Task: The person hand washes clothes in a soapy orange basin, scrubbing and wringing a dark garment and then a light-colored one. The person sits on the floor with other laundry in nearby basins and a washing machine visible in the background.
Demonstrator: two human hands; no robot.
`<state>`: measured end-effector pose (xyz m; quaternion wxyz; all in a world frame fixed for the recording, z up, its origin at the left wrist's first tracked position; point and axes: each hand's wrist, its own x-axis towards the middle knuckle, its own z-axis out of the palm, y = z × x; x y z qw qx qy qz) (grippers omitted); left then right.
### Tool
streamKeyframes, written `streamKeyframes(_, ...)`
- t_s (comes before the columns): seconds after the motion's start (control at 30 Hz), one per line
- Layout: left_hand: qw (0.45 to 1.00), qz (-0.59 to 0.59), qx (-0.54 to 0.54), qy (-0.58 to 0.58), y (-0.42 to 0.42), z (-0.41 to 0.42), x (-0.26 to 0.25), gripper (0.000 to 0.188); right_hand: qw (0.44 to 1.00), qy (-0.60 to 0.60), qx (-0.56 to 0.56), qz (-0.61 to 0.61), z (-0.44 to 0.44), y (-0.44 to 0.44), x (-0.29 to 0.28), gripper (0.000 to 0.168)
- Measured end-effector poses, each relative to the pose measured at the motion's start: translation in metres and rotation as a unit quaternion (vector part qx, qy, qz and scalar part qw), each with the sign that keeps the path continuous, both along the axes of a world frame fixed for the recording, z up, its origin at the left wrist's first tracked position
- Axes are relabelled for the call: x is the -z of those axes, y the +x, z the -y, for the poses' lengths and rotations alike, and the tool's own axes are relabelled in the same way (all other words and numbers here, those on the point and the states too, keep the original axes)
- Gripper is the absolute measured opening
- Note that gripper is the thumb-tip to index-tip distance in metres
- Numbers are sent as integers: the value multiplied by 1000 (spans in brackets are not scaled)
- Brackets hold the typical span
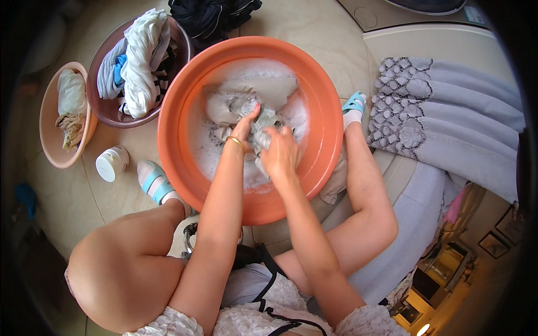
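Note:
An orange plastic basin stands on the floor between my feet, holding foamy water and a wet beige-grey garment. Inside it, my left hand, with a gold bangle at the wrist, grips a bunched part of the garment with its thumb raised. My right hand is curled around the same bunch, close beside the left. Suds and the cloth hide some of my fingertips.
To the left are a purple-brown basin of twisted clothes, a peach basin with cloths and a white lidded jar. Dark clothes lie behind. A lace-edged grey cover hangs at right.

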<state>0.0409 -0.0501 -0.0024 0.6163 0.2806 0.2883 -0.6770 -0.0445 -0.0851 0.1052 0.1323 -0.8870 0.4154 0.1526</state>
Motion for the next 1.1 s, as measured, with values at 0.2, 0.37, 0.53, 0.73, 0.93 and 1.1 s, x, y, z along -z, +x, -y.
streamKeyframes(0.2, 987, -5, -110, -121, -13, -12, 3, 31, 986, -27, -39, 157, -59, -27, -22, 34)
streamKeyframes(0.37, 981, -44, -136, -133, -20, -21, 18, 21, 966, 60, 18, 249, -55, -25, -1, 38)
streamKeyframes(0.53, 973, -40, -167, -156, -23, -17, 8, 11, 965, -21, 31, 261, -39, -14, 20, 38)
streamKeyframes(0.73, 977, 61, -184, -89, -26, -18, 38, 15, 958, 36, 131, 253, -16, 1, 37, 53)
streamKeyframes(0.93, 983, 43, -156, 82, -38, -4, 9, 29, 876, 112, 405, 237, 67, -49, 76, 48)
streamKeyframes(1.1, 914, 240, 90, 316, -29, -17, 61, 81, 993, -50, 51, 96, 28, -40, 73, 64)
